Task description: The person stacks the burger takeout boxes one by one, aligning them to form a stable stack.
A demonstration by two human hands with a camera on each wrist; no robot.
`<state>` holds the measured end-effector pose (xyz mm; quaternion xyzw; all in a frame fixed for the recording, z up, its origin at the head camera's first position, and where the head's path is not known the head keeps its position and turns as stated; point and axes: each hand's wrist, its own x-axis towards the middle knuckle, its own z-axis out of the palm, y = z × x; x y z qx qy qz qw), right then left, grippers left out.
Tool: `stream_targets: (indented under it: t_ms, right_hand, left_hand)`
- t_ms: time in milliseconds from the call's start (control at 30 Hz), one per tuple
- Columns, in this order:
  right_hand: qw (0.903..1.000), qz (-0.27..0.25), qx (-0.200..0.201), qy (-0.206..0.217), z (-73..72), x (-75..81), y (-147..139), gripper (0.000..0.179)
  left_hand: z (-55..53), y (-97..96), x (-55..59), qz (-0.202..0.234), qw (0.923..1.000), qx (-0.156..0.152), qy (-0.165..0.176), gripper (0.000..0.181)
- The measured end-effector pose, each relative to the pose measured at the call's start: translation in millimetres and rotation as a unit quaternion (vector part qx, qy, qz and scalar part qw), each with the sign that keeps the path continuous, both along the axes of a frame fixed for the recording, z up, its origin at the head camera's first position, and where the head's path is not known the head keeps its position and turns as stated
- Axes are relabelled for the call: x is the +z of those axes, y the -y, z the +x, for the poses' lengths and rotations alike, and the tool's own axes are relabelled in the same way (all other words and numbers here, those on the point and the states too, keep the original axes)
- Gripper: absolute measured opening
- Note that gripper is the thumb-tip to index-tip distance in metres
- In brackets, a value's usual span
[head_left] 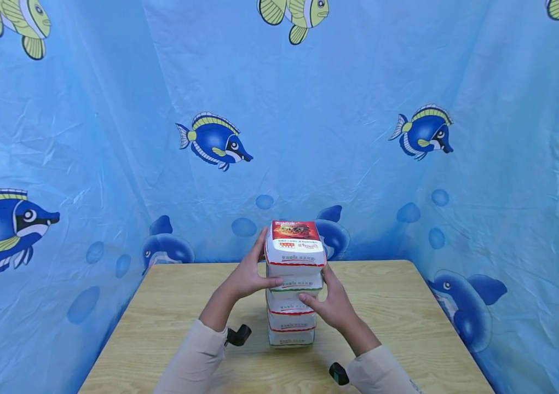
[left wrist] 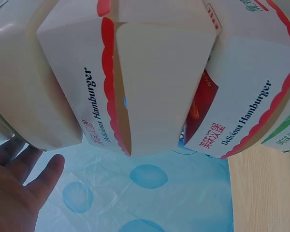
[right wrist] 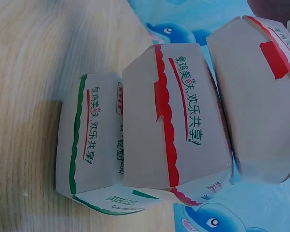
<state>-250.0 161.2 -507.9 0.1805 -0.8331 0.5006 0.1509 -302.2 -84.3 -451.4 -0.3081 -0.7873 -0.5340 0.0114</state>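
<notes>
A stack of several white paper hamburger boxes stands in front of me in the head view. The top box [head_left: 295, 255] has a burger picture on its lid and a red scalloped edge. Below it is a green-edged box [head_left: 301, 283], then red-edged ones, with another green-edged box [head_left: 291, 338] at the bottom. My left hand [head_left: 246, 278] holds the upper stack from the left, thumb across the second box's front, fingers up along the side. From the right, my right hand [head_left: 336, 303] grips it lower, thumb on the front by the third box [head_left: 284, 307], other fingers partly hidden behind.
The stack rests on a light wooden table [head_left: 382, 328]. Behind and beside it hangs a blue curtain [head_left: 289, 158] printed with fish and dolphins. Small black wrist cameras [head_left: 238, 335] project near both cuffs. The stacked boxes sit slightly out of line.
</notes>
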Motion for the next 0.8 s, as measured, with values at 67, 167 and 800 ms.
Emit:
stream_targets:
  t_ms: [67,167,800]
  right_hand:
    - [1.0000,0.000,-0.002,0.004,-0.1,0.7,0.1,0.088]
    - [0.9999,-0.001,-0.006,0.010,0.2,2.3,0.3,0.087]
    - [0.9999,0.004,0.015,-0.006,0.9,-1.4,-2.8,0.095]
  left_hand:
    - [-0.1,-0.4,0.2,0.002,1.0000,-0.001,0.002,0.119]
    - [-0.6,-1.0,0.5,0.014,0.9999,-0.008,0.004,0.118]
    - [-1.1,-0.9,-3.0,0.035,0.9992,-0.019,-0.005,0.116]
